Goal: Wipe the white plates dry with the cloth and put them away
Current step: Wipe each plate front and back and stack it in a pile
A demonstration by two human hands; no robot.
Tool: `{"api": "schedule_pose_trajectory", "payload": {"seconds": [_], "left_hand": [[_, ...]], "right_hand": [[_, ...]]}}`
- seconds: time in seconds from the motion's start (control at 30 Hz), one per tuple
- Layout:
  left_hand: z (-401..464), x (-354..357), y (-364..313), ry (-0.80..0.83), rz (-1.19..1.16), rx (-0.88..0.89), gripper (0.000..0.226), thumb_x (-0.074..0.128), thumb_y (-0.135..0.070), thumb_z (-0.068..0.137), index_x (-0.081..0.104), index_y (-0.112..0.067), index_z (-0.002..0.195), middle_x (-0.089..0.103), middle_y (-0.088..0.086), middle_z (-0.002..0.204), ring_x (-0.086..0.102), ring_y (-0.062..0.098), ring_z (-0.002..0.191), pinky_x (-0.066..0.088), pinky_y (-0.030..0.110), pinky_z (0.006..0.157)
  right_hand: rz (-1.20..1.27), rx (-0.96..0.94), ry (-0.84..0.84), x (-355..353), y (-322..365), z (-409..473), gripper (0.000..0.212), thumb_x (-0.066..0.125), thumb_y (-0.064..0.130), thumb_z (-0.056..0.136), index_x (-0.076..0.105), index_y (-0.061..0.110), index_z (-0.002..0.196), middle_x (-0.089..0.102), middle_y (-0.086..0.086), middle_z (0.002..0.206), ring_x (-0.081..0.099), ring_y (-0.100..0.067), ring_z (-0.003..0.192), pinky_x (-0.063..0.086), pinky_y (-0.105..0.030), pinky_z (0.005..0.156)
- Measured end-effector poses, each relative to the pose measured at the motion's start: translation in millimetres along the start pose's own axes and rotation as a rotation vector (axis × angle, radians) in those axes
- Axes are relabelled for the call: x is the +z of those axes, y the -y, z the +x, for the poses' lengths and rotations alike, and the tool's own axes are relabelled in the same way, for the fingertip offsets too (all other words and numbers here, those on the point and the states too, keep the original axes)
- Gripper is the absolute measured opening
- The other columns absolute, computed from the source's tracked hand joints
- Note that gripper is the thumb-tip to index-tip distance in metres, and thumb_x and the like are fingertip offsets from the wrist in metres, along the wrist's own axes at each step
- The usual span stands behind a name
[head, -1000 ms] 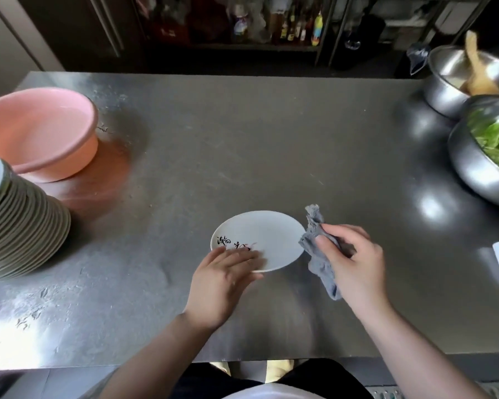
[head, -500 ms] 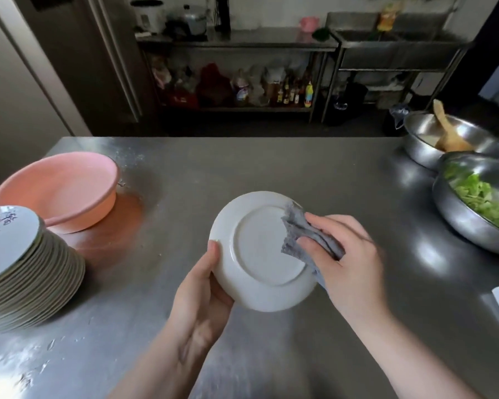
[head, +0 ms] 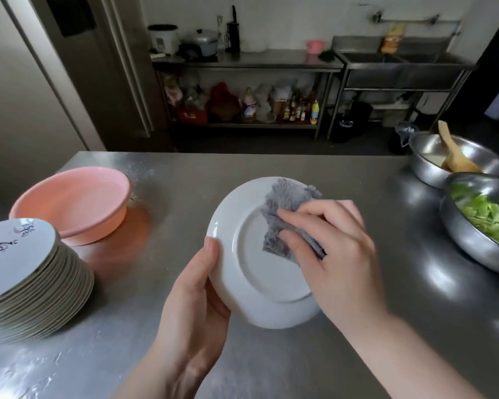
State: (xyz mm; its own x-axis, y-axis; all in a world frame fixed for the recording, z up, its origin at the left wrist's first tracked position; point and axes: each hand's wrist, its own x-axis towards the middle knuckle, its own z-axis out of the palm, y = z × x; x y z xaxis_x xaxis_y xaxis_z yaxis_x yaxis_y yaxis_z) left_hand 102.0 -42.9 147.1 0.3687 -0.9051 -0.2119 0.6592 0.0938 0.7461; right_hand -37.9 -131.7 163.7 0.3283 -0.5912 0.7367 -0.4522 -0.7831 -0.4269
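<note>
I hold a white plate tilted up above the steel table, its underside facing me. My left hand grips its lower left rim, thumb on the back. My right hand holds a grey cloth and presses it against the upper right of the plate's underside. A tall stack of white plates with black writing on the top one stands at the left edge of the table.
A pink basin sits at the back left of the steel table. Two steel bowls stand on the right, one with a wooden spatula, the nearer bowl holding green leaves. Shelves and a sink lie beyond.
The plate was lifted off the table and turned underside up. The cloth in my right hand has moved onto the underside and slid further across it. The view has tilted upward.
</note>
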Motion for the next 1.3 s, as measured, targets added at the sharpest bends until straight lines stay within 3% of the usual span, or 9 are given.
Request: {"api": "schedule_pose_trajectory", "payload": {"seconds": [0.1,0.27,0.47,0.57,0.77,0.97,1.1,1.2,1.3], "left_hand": [[-7,8,-9,0.072,0.126,0.112,0.036,0.053,-0.037,0.092,0.072,-0.013,0.112,0.071,0.013,0.115,0.069,0.022,0.105,0.057,0.029,0.077],[-10,20,-19,0.013,0.313,0.346,0.032,0.062,-0.037,0.080,0.077,-0.010,0.088,0.070,0.004,0.072,0.058,0.010,0.060,0.043,0.015,0.051],[-13,25,-19,0.041,0.244,0.404,0.029,0.064,-0.033,0.075,0.078,-0.010,0.086,0.073,0.009,0.078,0.064,0.012,0.070,0.048,0.015,0.057],[-15,23,-21,0.019,0.234,0.415,0.025,0.062,-0.029,0.076,0.079,-0.011,0.081,0.073,0.004,0.074,0.065,0.009,0.064,0.047,0.013,0.054],[-11,21,-28,0.029,0.209,0.388,0.032,0.066,-0.032,0.074,0.077,-0.006,0.089,0.073,0.013,0.080,0.066,0.015,0.069,0.050,0.017,0.057],[-3,21,-33,-0.022,0.064,0.217,0.033,0.053,-0.034,0.091,0.077,-0.014,0.101,0.074,0.013,0.104,0.073,0.022,0.091,0.058,0.027,0.067],[5,19,-34,-0.174,-0.115,0.107,0.032,0.054,-0.035,0.093,0.081,-0.019,0.089,0.076,0.006,0.102,0.073,0.017,0.089,0.059,0.034,0.066],[9,17,-37,-0.256,-0.203,0.005,0.033,0.057,-0.037,0.092,0.080,-0.013,0.091,0.075,0.005,0.104,0.073,0.020,0.092,0.052,0.047,0.087],[13,18,-39,-0.349,-0.326,-0.042,0.028,0.055,-0.035,0.096,0.072,-0.013,0.096,0.077,0.005,0.096,0.073,0.021,0.086,0.049,0.053,0.092]], "right_hand": [[0.059,-0.080,0.026,-3,16,3,0.022,0.070,0.010,0.084,0.074,0.009,0.106,0.063,-0.001,0.093,0.058,-0.018,0.086,0.048,-0.024,0.079],[0.130,-0.020,-0.177,-17,29,38,0.020,0.068,0.013,0.085,0.074,0.011,0.104,0.064,0.000,0.095,0.062,-0.015,0.087,0.045,-0.015,0.081],[0.135,-0.217,-0.077,-2,47,41,0.015,0.066,0.010,0.088,0.076,0.010,0.100,0.063,-0.005,0.089,0.055,-0.020,0.081,0.046,-0.026,0.077],[0.180,-0.034,-0.134,-10,29,55,0.019,0.066,0.010,0.086,0.075,0.013,0.103,0.063,-0.002,0.094,0.060,-0.023,0.089,0.048,-0.026,0.080],[0.163,-0.238,-0.001,-2,44,55,0.017,0.069,0.016,0.086,0.076,0.016,0.101,0.064,0.001,0.091,0.053,-0.018,0.089,0.045,-0.028,0.080],[0.389,0.159,0.082,-11,4,75,0.025,0.066,0.004,0.087,0.073,0.024,0.099,0.065,0.006,0.097,0.061,-0.005,0.094,0.043,-0.012,0.081],[0.411,0.214,-0.015,-11,-7,59,0.027,0.063,-0.001,0.087,0.072,0.022,0.099,0.066,0.006,0.096,0.061,0.000,0.092,0.042,-0.006,0.078],[0.369,0.270,-0.117,-6,-10,35,0.027,0.064,0.001,0.087,0.071,0.023,0.099,0.064,0.007,0.094,0.062,-0.006,0.091,0.043,-0.010,0.078],[0.252,0.218,-0.212,8,3,1,0.019,0.062,0.014,0.088,0.070,0.023,0.103,0.060,0.006,0.094,0.058,-0.016,0.092,0.043,-0.017,0.081]]}}
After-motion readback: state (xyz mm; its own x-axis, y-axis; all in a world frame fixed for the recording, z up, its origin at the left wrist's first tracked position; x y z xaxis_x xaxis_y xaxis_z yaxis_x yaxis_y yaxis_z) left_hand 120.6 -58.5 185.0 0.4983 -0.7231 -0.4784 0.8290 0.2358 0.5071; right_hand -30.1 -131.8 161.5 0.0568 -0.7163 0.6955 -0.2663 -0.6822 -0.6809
